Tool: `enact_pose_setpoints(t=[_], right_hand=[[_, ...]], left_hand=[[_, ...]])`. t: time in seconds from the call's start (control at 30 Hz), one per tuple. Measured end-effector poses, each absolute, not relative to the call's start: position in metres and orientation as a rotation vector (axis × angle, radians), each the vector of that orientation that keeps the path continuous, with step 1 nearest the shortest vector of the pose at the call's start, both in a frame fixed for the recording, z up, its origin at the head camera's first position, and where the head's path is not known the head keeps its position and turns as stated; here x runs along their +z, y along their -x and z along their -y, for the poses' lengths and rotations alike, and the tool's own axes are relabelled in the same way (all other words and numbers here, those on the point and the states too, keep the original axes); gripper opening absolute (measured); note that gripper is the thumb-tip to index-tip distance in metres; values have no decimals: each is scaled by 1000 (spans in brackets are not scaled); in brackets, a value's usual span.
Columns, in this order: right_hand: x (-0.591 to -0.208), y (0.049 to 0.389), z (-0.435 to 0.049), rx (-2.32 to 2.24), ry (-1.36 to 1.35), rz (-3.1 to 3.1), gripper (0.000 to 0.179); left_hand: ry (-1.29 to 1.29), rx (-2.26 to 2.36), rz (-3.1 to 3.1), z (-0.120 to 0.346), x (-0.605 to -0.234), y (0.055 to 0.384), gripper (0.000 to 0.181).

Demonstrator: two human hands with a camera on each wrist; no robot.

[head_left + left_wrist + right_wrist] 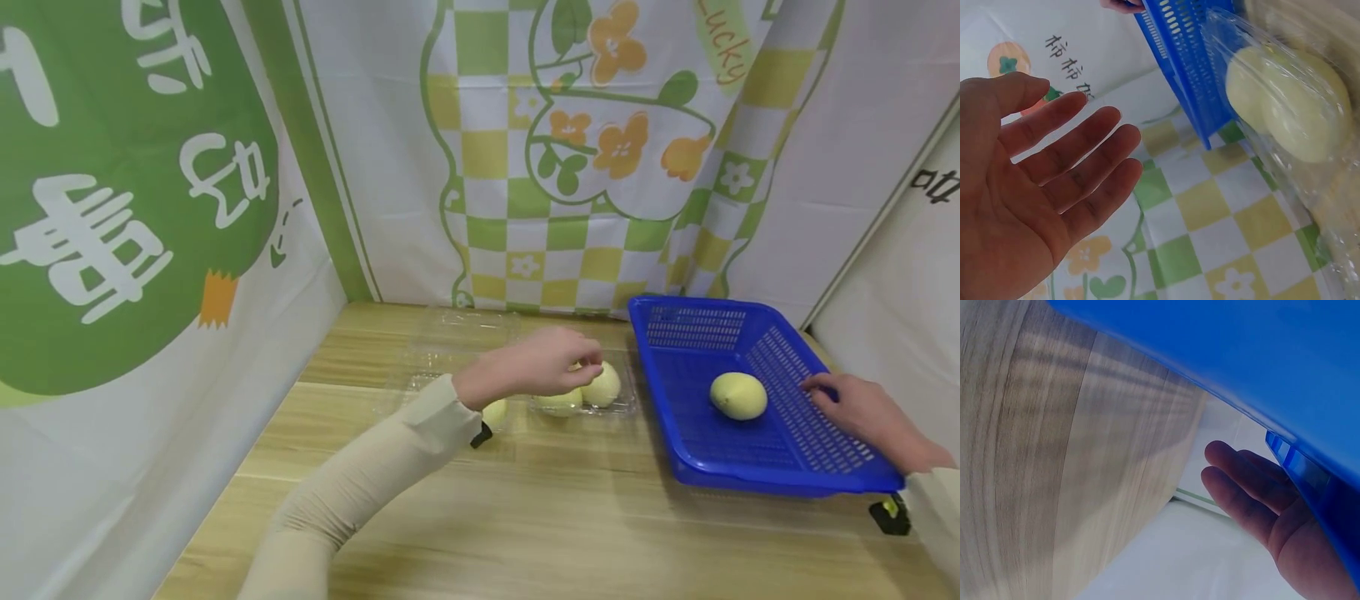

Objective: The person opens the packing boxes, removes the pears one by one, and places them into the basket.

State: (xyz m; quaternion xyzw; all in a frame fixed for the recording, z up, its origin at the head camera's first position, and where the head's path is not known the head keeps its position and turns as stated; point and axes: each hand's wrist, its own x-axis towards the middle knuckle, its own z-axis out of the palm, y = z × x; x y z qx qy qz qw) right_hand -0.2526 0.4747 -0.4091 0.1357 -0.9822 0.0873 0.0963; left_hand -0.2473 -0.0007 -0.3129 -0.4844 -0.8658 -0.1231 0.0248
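Printed cloth (480, 200) encloses the work area: green with white characters at left, white at right, and at back a green, yellow and white check with orange flowers. Below it, the desk (570, 533) is wooden, light brown, its planks showing lengthwise grain.

On the desk at right: blue basket (750, 477), rectangular, plastic, with slotted side walls. To its left: clear plastic container (624, 407), glossy and creased, with further clear plastic (459, 333) left of it; cannot tell whether the two join.

Left hand (551, 362) hovers over the container; grip relaxed, palm bare, fingers extended. Right hand (862, 408) is at the basket's right rim; grip likewise slack, fingers outstretched; contact with the rim unclear.

Fruits: pale yellow, smooth, rounded. One fruit (738, 396), oval, with a small dimple, lies on the basket floor. Two fruits (602, 385) sit side by side in the container. Another fruit (494, 414) shows partly behind the left wrist.
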Motion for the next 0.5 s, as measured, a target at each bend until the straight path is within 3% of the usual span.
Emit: enact_pose_setpoints(t=[0.5], right_hand=[[-408,252,-476,266,-449,2908,18]], left_hand=[[1304,-601,2801,50,-345,252,20]])
